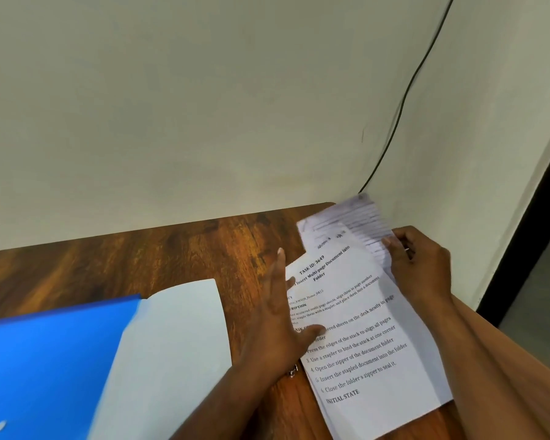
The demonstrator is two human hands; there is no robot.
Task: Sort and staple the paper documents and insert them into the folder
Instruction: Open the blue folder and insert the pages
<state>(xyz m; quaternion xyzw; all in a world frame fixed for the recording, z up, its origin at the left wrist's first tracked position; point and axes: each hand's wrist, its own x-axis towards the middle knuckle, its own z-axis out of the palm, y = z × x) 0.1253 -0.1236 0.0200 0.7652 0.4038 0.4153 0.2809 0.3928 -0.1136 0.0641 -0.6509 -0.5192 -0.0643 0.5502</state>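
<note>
Printed sheets being squared on the wooden desk; folder lying open alongside.

Blue folder (45,360), stiff and slick, lies at left with its pale flap open. Left hand (280,322), fingers straight, presses the paper stack's (362,338) left edge. The sheets appear light, limp and liable to slide: best held at the edges. Right hand (421,265) pinches the blurred far sheet (356,214) at its right edge.
</note>
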